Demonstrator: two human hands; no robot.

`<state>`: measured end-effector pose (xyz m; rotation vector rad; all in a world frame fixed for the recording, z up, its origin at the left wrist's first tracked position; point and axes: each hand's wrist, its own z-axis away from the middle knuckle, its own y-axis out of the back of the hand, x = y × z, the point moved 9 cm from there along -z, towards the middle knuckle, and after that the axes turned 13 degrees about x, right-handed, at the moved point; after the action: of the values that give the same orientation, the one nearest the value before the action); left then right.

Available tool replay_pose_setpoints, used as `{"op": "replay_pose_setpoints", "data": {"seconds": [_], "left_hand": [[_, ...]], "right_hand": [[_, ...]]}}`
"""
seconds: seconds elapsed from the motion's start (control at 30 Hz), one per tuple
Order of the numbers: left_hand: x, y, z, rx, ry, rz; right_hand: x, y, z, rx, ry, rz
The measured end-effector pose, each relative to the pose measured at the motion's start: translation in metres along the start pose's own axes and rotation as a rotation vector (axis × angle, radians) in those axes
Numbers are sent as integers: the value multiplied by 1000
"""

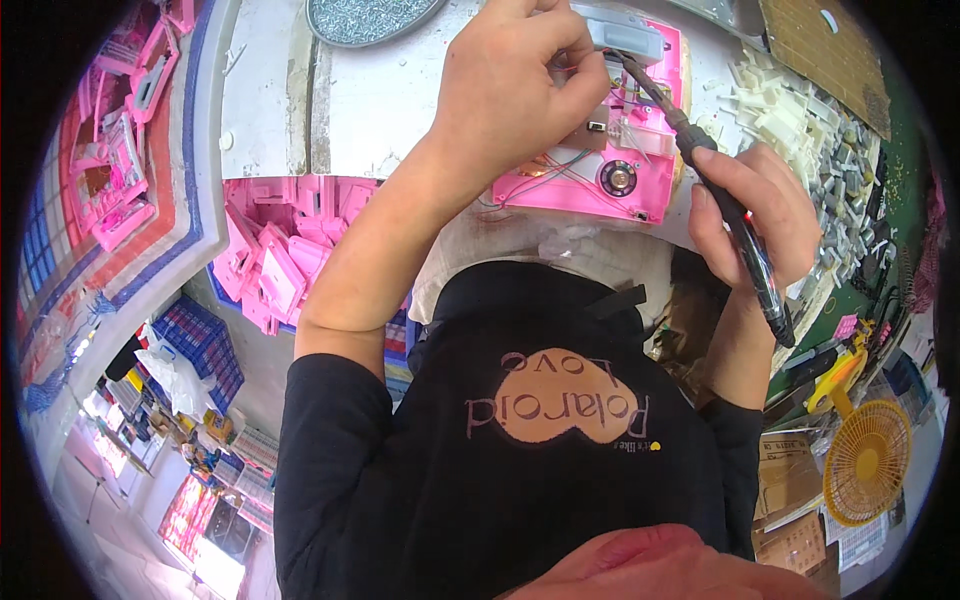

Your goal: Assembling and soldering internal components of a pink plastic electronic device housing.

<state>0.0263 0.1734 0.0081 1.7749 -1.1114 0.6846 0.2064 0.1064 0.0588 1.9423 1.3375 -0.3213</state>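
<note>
My right hand (pixel 768 205) grips the black handle of a soldering iron (pixel 738 222), whose metal barrel slants up and left. Its tip lies over an open pink plastic housing (pixel 652 195) on the table, beside the fingers of my left hand (pixel 515 92). Thumb and fingers of the left hand are pinched together near thin wires; what they hold is mostly hidden. Inside the housing I see a round speaker (pixel 618 179), loose coloured wires and a small brown part with a switch (pixel 597 127). A grey-blue plastic piece (pixel 622 38) lies across its far end.
A round metal tray (pixel 372 38) of small screws stands at the far left. White plastic pieces (pixel 775 105) and grey parts (pixel 845 205) are heaped on the right, near a cardboard sheet (pixel 830 55). Pink shells (pixel 275 265) fill a space below the table's left. A yellow fan (pixel 867 462) stands lower right.
</note>
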Motion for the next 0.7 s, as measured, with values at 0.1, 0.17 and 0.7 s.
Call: {"op": "replay_pose_setpoints", "data": {"seconds": [0.1,0.17,0.7], "left_hand": [[2,1,-1,4,-6,-19],[2,1,0,13,-5,-21],[1,0,0,-7,21,-30]], "right_hand": [[0,-1,-1,3,1,6],[0,-2,-1,-2,0,11],[-4,1,3,-5,18,41]]}}
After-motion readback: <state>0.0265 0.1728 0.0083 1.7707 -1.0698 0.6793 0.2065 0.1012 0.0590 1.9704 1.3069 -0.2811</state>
